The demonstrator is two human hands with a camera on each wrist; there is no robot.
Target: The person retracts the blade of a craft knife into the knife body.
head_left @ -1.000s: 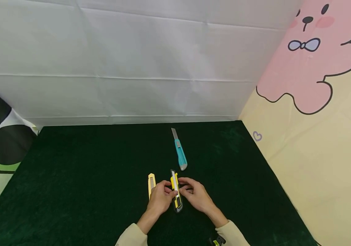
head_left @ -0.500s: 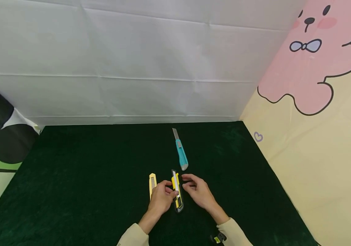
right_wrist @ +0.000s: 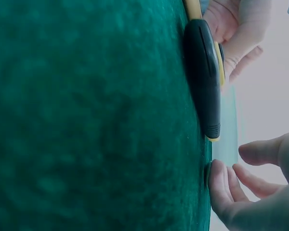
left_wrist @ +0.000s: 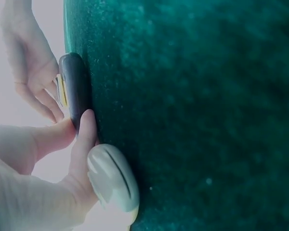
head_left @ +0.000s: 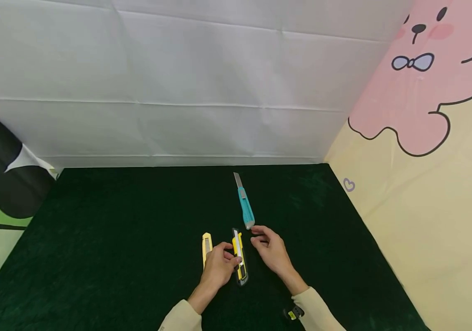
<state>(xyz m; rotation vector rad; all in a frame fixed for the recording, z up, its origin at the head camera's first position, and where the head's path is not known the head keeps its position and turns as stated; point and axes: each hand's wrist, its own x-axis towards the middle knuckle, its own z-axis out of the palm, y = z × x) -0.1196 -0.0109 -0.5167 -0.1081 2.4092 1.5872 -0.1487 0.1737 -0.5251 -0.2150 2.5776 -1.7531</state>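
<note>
1. Slipping forward, the right hand's (head_left: pixel 272 252) parted fingers could meet the far turquoise cutter's (head_left: pixel 245 206) blade (head_left: pixel 238 180).
2. The left hand (head_left: pixel 217 266) touches the near black-yellow cutter (head_left: pixel 242 270), whether clamped I cannot tell; pressing could skew it.

I see the green cloth (head_left: pixel 116 220) as matt, with a soft, velvety nap. The teal knife (head_left: pixel 245 204) looks like smooth plastic with a metal blade (head_left: pixel 238 179); the yellow-black knife (right_wrist: pixel 203 77), plastic too, carries a dull sheen. My sleeves (head_left: pixel 318 309) are matt cloth, and the backdrop (head_left: pixel 203 78), creased fabric, looks smooth.
</note>
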